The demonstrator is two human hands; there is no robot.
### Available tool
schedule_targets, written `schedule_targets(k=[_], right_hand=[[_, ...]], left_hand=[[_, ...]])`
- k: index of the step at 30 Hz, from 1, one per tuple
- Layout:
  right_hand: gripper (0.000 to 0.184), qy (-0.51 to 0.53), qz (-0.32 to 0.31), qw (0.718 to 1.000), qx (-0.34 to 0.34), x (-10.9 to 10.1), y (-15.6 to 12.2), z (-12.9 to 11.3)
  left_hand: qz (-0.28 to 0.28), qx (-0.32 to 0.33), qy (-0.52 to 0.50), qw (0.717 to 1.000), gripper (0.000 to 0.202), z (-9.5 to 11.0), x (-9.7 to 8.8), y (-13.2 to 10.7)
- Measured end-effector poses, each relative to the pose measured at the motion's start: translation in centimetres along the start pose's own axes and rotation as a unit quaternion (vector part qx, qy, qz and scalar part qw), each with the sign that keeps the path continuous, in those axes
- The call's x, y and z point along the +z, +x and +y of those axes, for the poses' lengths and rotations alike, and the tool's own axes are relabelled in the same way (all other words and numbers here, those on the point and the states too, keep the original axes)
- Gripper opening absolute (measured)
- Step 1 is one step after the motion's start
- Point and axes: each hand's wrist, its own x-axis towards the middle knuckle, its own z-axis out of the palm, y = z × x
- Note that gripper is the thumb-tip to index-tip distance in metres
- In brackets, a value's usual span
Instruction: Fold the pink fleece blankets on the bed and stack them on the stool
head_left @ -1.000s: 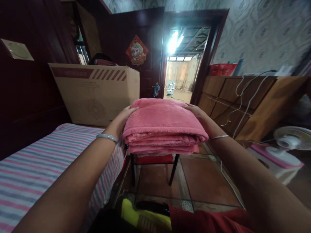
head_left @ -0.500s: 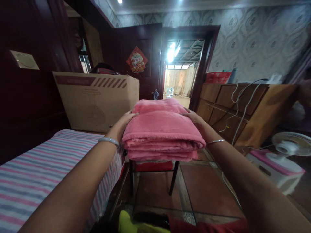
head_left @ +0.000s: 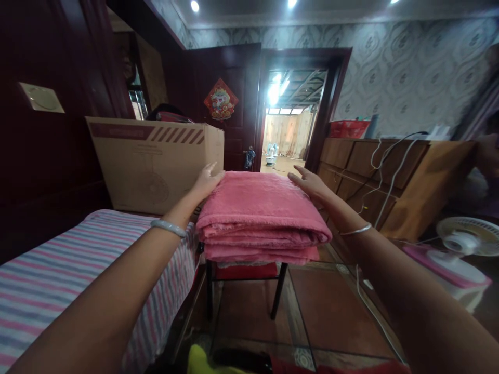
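A pink fleece blanket (head_left: 261, 200), folded into a thick stack of layers, lies on a dark-legged stool (head_left: 279, 291). At its far left corner is my left hand (head_left: 209, 179), open, fingers apart, its edge against the fabric. My right hand (head_left: 306, 181) is at the far right corner, also open, with thumb and fingers spread. Neither hand grips the blanket. The folded edges face me, and the layers hide most of the stool's seat.
A striped cloth-covered bed (head_left: 128, 244) is on the left, with a large cardboard box (head_left: 156, 166) behind it. To the right stand a wooden cabinet (head_left: 390, 161) with hanging cables and a small fan (head_left: 463, 236). An open doorway (head_left: 292, 119) lies ahead.
Both hands have loosened from the blanket's sides, and their fingers have lifted and spread. The raised far part of the blanket now lies flat.
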Motion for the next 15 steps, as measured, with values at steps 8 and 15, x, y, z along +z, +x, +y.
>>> schedule_targets(k=[8,15], right_hand=[[0.083,-0.061,-0.134,0.989,0.001,3.4,0.1,-1.9],[0.086,-0.058,-0.129,0.990,0.027,3.6,0.7,-1.0]], left_hand=[[-0.200,0.043,0.114,0.972,0.052,-1.0,3.7,0.9],[-0.186,0.054,0.081,0.978,0.049,-1.8,4.0,1.2]])
